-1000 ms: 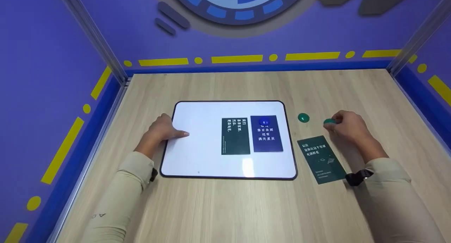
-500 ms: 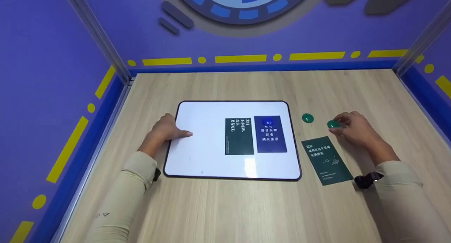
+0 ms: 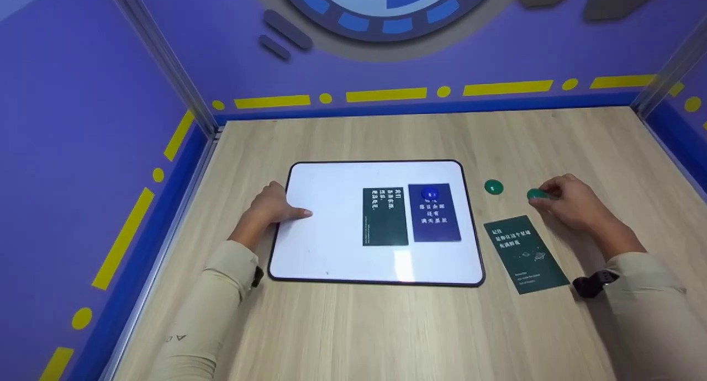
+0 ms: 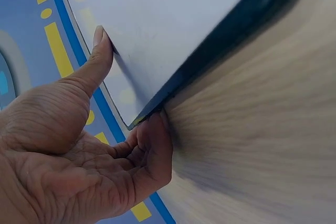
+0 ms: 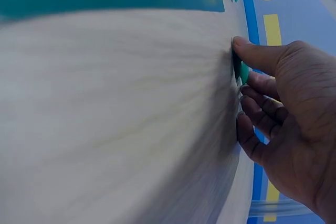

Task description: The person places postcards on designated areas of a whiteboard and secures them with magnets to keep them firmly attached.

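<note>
A small whiteboard point(image 3: 337, 248) with a dark frame lies on the wooden table. My left hand point(image 3: 274, 205) grips its left edge, the thumb point(image 4: 100, 51) on the white face and the fingers point(image 4: 152, 145) curled at the rim. On the board are a dark green card point(image 3: 385, 221) and a blue card point(image 3: 436, 229) with a round blue magnet point(image 3: 429, 193) near its top. Right of the board, my right hand point(image 3: 574, 201) pinches a round green magnet point(image 3: 536, 194) at table level between thumb and fingers. In the right wrist view this magnet point(image 5: 243, 72) is partly hidden.
A second green magnet point(image 3: 494, 186) lies between the board and my right hand. Below it, a loose green card point(image 3: 525, 254) sits at an angle on the table point(image 3: 375, 331). Purple panels point(image 3: 364, 66) with yellow marks wall in the back and sides.
The head view has shifted, so the whole scene sits further right. My right hand stays at the same green magnet, its fingers moving slightly around it. The left hand keeps its place on the board.
</note>
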Motion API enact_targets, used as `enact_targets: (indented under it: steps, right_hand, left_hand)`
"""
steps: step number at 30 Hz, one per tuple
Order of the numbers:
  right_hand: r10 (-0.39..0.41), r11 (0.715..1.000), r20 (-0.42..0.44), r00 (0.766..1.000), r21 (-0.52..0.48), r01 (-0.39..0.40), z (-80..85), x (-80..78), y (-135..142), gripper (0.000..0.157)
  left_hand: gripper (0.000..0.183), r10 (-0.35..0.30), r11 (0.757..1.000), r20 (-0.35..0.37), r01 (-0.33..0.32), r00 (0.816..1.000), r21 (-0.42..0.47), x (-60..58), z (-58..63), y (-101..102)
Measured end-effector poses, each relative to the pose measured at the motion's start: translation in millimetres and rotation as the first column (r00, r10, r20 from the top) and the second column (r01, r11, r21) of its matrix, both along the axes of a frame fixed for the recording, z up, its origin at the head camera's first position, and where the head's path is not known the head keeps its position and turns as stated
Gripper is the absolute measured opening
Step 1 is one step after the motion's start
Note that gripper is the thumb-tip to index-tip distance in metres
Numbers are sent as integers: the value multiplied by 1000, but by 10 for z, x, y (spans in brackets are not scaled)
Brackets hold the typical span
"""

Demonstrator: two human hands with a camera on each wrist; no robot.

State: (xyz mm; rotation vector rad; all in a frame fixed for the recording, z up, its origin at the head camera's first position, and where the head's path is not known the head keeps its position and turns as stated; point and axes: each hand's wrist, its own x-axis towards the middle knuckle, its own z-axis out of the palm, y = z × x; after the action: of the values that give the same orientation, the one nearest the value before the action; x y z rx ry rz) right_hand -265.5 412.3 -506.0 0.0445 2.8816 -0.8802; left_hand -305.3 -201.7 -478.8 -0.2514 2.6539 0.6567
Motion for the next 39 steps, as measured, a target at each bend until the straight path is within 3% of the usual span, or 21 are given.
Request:
enact_targets:
  steps: [12, 20, 31, 39]
  right_hand:
    - [10, 1000, 28, 1000, 2, -10, 48, 15, 52, 77]
    - [8, 999, 59, 998, -35, -6, 219, 7, -93, 83]
    - [86, 995, -48, 995, -37, -88, 433, -48, -605, 65]
    - [156, 985, -55, 986, -60, -159, 452, -234, -1305, 47]
  left_hand:
    - [112, 6, 1000, 8, -7, 1000, 18, 0, 2, -7]
    - [111, -11, 1000, 8, 11, 1000, 3, -4, -8, -5]
    - [110, -28, 1000, -13, 28, 1000, 7, 19, -25, 106]
    - [109, -41, 999, -20, 40, 999, -19, 22, 18, 60]
